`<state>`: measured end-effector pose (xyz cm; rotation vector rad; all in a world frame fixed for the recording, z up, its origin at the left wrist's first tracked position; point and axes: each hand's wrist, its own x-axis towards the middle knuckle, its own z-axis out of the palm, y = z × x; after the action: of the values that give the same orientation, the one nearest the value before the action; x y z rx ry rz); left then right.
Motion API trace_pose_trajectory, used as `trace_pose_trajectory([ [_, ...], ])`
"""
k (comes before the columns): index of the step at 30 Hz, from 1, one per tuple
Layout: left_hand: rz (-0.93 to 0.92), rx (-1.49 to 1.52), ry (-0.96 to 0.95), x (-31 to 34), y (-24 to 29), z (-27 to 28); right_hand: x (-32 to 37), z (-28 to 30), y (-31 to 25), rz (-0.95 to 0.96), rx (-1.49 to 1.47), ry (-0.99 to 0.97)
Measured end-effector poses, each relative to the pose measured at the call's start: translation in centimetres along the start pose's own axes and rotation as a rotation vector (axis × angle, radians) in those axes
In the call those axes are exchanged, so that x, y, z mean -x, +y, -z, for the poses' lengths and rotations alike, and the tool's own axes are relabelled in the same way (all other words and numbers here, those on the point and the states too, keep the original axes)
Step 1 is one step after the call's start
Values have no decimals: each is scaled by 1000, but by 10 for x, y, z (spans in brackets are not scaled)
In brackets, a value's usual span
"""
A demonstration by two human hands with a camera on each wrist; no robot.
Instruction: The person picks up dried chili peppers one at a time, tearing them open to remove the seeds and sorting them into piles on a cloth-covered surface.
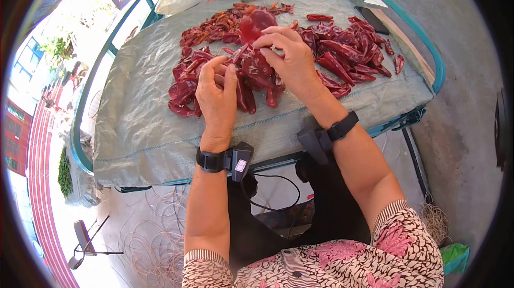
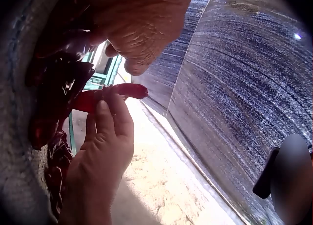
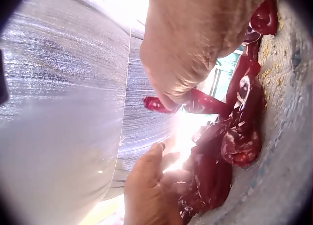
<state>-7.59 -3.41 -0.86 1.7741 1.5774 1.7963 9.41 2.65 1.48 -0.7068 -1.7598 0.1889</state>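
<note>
My right hand (image 1: 293, 64) pinches a red pepper (image 1: 257, 24) between thumb and fingers above the heaps. In the right wrist view the pepper (image 3: 208, 103) sticks out on both sides of the right hand (image 3: 188, 44). The left wrist view also shows the pepper (image 2: 134, 91) in the right hand's (image 2: 103, 149) fingertips. My left hand (image 1: 216, 94) is raised beside the near pile of peppers (image 1: 184, 92), thumb and fingers loosely bent and apart. No pepper shows plainly in the left hand (image 3: 148, 188), though peppers lie close behind it.
A larger heap of peppers (image 1: 348, 49) lies to the right, and smaller orange-red pieces (image 1: 211, 25) lie at the back left. All rest on a grey woven sheet (image 1: 139, 95) over a cart bed with teal rails (image 1: 441, 68). A dark flat object (image 1: 372, 20) lies at the back right.
</note>
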Motion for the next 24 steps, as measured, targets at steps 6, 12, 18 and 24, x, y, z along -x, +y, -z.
trace_pose_trajectory([
  [6,85,52,16,0,9,0,5,-1,-5,197,-54,-223],
  [12,-69,-70,-41,-1,-5,0,8,-3,-8,154,-99,-284],
  [18,32,70,46,1,13,0,8,-4,-16,106,-127,-272],
  [24,83,86,15,2,5,0,9,-2,-14,84,-129,-281],
])
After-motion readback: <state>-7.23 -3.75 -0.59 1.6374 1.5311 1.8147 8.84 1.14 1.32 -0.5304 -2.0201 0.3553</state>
